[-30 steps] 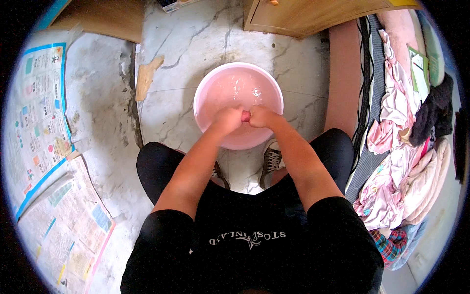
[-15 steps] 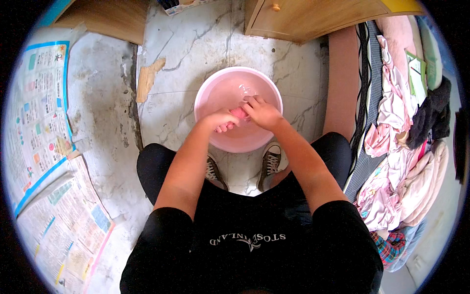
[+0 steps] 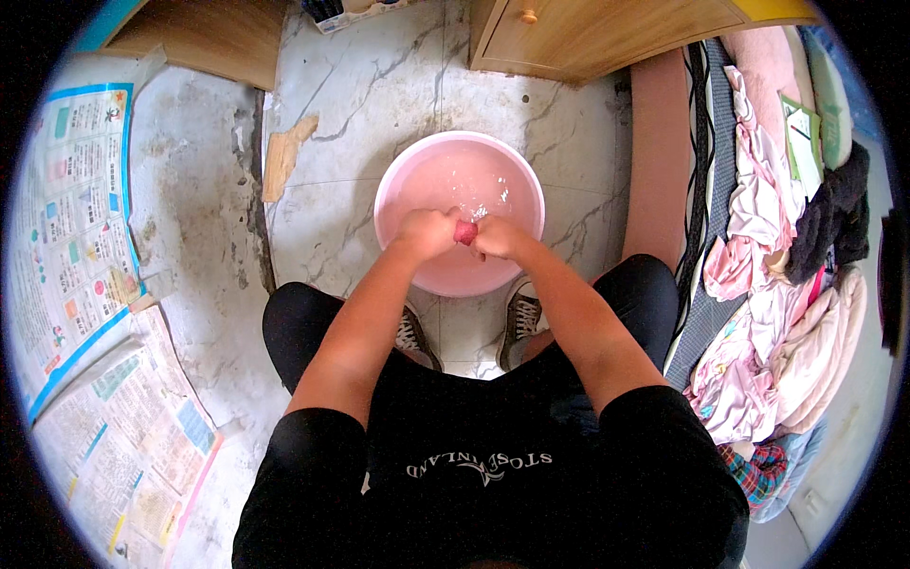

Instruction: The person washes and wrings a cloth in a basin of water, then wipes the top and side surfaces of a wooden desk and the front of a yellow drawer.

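A pink basin (image 3: 381, 199) with water in it stands on the floor between my feet. Over its middle, both my hands grip a small reddish-pink cloth (image 3: 465, 232), of which only a short bunched piece shows between them. My left hand (image 3: 427, 231) is closed around one end. Around the other end, my right hand (image 3: 500, 236) is closed too, its knuckles turned up. Most of the cloth is hidden in my fists, so its exact kind cannot be made out. Bright glints lie on the water just beyond my hands.
To the right is a bed (image 3: 659, 161) with crumpled pink clothing (image 3: 749, 204) and a dark fuzzy garment (image 3: 829, 228). Wooden cabinets (image 3: 597, 38) stand at the far side. A torn brown scrap (image 3: 284, 156) lies on the marbled floor. Printed posters (image 3: 81, 218) cover the left side.
My right hand has drawn back and closed into a fist on the cloth. My left hand has turned knuckles up. The cloth is now bunched tightly between them, and the glints on the water have shifted.
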Demonstrator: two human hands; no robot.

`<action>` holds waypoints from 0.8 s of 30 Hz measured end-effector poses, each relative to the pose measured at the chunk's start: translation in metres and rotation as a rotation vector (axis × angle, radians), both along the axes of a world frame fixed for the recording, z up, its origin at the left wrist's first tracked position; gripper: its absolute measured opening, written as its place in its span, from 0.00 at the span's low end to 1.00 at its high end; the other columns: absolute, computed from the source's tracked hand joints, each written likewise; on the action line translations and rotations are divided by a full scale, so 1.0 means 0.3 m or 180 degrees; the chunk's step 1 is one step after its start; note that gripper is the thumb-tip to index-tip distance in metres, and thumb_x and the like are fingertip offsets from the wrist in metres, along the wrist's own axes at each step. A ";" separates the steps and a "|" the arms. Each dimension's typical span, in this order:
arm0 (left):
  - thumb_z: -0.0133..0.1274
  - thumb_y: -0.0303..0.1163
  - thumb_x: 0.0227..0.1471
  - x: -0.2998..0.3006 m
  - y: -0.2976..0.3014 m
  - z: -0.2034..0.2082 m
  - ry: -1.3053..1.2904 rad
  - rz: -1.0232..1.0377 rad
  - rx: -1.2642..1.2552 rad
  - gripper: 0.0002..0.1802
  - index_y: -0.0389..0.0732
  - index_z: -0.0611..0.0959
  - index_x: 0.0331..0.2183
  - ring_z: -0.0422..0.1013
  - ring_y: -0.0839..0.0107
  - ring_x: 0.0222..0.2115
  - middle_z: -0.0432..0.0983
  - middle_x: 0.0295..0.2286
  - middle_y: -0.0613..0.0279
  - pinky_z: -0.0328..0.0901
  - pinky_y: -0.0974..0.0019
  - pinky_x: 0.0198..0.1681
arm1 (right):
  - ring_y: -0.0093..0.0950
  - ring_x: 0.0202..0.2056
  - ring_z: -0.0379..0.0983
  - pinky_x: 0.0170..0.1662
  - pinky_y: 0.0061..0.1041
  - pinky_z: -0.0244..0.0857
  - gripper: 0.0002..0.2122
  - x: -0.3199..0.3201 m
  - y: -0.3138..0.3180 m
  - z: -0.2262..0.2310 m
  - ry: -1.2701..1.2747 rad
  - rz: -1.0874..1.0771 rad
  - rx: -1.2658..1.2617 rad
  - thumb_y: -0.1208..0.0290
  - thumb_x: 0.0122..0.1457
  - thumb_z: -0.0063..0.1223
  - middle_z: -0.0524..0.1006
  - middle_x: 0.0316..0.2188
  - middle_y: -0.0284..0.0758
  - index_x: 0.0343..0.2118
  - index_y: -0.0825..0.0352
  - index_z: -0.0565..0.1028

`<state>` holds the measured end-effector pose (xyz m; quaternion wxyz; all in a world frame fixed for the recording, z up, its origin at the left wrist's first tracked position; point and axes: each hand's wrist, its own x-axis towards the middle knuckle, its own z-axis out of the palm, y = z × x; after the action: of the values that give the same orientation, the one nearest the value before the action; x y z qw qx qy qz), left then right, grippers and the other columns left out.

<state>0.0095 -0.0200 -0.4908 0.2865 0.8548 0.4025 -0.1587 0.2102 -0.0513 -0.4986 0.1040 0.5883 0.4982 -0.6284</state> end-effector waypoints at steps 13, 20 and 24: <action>0.61 0.28 0.51 0.019 -0.002 0.313 -0.0426 0.0526 0.0187 0.16 0.41 0.81 0.44 0.81 0.48 0.44 0.81 0.45 0.45 0.78 0.49 0.41 | 0.37 0.36 0.85 0.39 0.37 0.75 0.18 0.018 -0.006 0.299 0.0172 0.0384 0.0329 0.65 0.49 0.66 0.87 0.35 0.49 0.40 0.73 0.85; 0.71 0.33 0.44 -0.035 -0.077 1.043 -0.0781 0.0016 0.0519 0.28 0.43 0.82 0.49 0.79 0.45 0.45 0.81 0.46 0.48 0.77 0.49 0.47 | 0.44 0.47 0.81 0.52 0.41 0.74 0.25 0.083 -0.072 1.086 0.0522 -0.0011 0.0150 0.60 0.59 0.67 0.82 0.48 0.47 0.56 0.68 0.78; 0.72 0.39 0.42 -0.049 -0.069 1.539 -0.0746 0.0762 -0.0827 0.31 0.40 0.83 0.49 0.80 0.47 0.44 0.85 0.41 0.48 0.76 0.50 0.47 | 0.47 0.49 0.81 0.53 0.42 0.74 0.21 0.148 -0.119 1.542 0.0106 0.0558 0.2577 0.63 0.61 0.68 0.82 0.46 0.47 0.54 0.65 0.78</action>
<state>-0.0051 -0.0406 -0.0292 0.4560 0.7694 0.4413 -0.0735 0.2545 -0.0870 -0.0361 -0.0908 0.5267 0.7550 -0.3799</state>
